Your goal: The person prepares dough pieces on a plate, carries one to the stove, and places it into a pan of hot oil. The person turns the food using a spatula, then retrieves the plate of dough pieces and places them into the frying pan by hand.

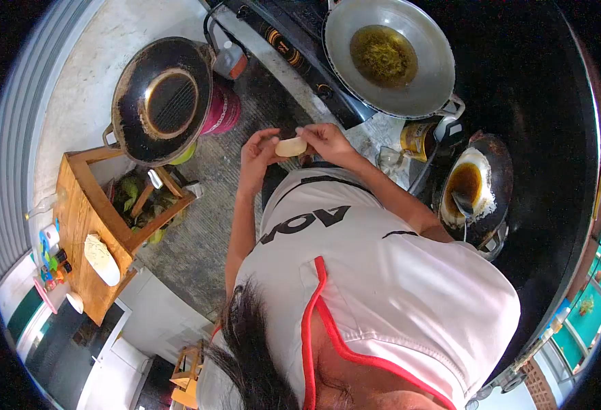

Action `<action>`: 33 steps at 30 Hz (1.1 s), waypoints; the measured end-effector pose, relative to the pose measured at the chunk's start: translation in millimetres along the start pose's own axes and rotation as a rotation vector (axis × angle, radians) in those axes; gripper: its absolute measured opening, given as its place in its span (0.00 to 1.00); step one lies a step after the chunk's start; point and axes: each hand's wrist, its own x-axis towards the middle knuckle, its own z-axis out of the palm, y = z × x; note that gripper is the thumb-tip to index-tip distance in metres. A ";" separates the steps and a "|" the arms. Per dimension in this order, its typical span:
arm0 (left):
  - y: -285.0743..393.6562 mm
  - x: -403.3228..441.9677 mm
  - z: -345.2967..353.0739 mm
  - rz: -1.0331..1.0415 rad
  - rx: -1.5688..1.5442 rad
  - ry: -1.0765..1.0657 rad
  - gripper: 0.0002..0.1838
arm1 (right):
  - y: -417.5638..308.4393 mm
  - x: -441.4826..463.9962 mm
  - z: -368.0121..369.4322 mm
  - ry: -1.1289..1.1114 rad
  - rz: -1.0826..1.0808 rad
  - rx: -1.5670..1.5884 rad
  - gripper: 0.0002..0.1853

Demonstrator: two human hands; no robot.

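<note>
In front of my waist, a small pale, flattened, dough-like piece (291,147) is held between my two hands. My left hand (258,152) has its fingers closed on the left end of it. My right hand (325,142) pinches the right end between thumb and fingers. Forward and to the right of the hands, a large grey wok (338,41) contains a pool of yellowish oil (384,57) and sits on the black stove (294,51).
Left, a dark wok (126,89) stands above a pink container (222,111). A wooden table (85,225) bears a white dish with a pale mass (98,253). Right are a yellow can (417,140) and a blackened pan (499,164) with brown liquid and a spoon (462,205).
</note>
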 end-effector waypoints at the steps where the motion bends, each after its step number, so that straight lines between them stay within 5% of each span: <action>1: -1.3 0.7 -0.4 0.001 -0.058 0.013 0.16 | 0.3 0.5 -0.5 0.004 0.054 0.013 0.10; 4: -2.8 -2.0 -1.1 0.052 0.065 -0.023 0.15 | -1.5 -3.3 5.0 0.062 -0.302 -0.116 0.13; 7: -7.2 -1.0 -3.4 0.062 0.154 -0.034 0.15 | 4.6 -0.9 4.6 0.019 -0.322 -0.086 0.13; 13: -2.2 -0.8 -1.2 -0.015 -0.041 0.040 0.17 | -4.5 -4.2 -0.1 0.021 -0.025 -0.025 0.09; 19: -12.5 3.2 -6.3 0.058 0.074 -0.055 0.18 | 6.1 0.3 1.7 0.097 -0.347 -0.105 0.11; 22: -6.4 1.0 -7.3 0.037 0.122 -0.039 0.20 | 0.0 -4.3 -1.6 0.089 -0.089 -0.026 0.10; 33: -13.1 3.6 -7.6 0.002 0.040 -0.059 0.22 | -13.3 -8.9 -8.6 0.041 -0.098 0.079 0.08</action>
